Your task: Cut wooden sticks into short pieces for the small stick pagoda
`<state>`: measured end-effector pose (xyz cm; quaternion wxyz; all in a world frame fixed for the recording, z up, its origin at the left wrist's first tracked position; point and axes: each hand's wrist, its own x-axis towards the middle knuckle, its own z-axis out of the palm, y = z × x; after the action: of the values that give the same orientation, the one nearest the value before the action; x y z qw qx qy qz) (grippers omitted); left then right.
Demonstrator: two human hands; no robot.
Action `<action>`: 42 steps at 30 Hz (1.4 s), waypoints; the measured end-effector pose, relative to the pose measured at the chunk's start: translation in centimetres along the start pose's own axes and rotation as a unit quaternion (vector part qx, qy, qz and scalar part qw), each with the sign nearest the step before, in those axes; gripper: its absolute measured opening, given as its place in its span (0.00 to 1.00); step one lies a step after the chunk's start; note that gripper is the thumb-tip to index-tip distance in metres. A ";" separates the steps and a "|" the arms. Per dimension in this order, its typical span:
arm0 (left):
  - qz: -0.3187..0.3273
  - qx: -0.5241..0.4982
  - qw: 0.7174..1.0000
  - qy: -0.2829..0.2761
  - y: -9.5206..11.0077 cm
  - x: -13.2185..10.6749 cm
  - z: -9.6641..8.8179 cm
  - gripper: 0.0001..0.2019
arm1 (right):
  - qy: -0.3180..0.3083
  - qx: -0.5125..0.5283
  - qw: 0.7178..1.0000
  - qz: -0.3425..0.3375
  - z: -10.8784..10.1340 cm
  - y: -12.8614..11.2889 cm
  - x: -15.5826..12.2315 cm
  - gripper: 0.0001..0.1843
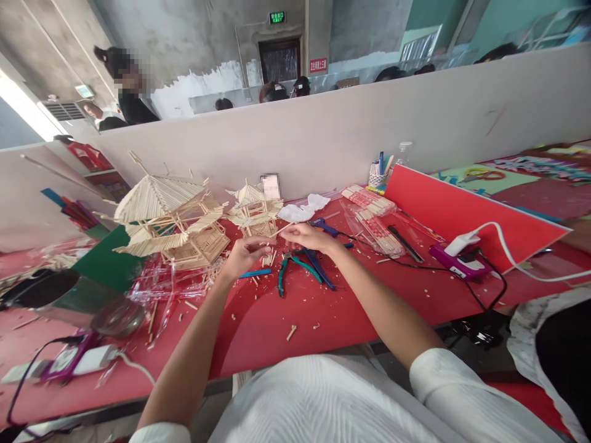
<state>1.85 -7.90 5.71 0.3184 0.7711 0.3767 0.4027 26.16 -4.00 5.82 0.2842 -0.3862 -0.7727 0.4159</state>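
Note:
A thin wooden stick (278, 232) spans the gap between my hands, over the middle of the red table. My left hand (244, 255) is closed, fingers pinched around its left end. At the other end, my right hand (307, 237) pinches it too, fingertips pressed together. Just below lie green-handled pliers (300, 269) and blue-handled pliers (321, 271). Short cut sticks (268, 258) sit beside a blue pen-like tool (255, 273). Behind my hands stands a small pavilion model of sticks (252, 209); a larger one (170, 221) is to the left.
A blue glue gun (325, 227) and packs of sticks (376, 227) lie right of my hands. Farther right are a leaning red board (466, 215) and a purple power strip (462, 263) with cables. A glass jar (117, 315) stands left. A white partition (323, 135) closes the back.

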 end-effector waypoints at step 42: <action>-0.173 -0.151 0.971 0.058 -1.0 0.7 2.4 0.31 | 0.031 0.223 0.974 -0.028 3.2 1.4 1.7 0.18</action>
<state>3.85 -7.30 4.06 0.4741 0.6122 0.4571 0.4377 23.34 -3.44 3.20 0.3983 -0.3037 -0.6617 0.5580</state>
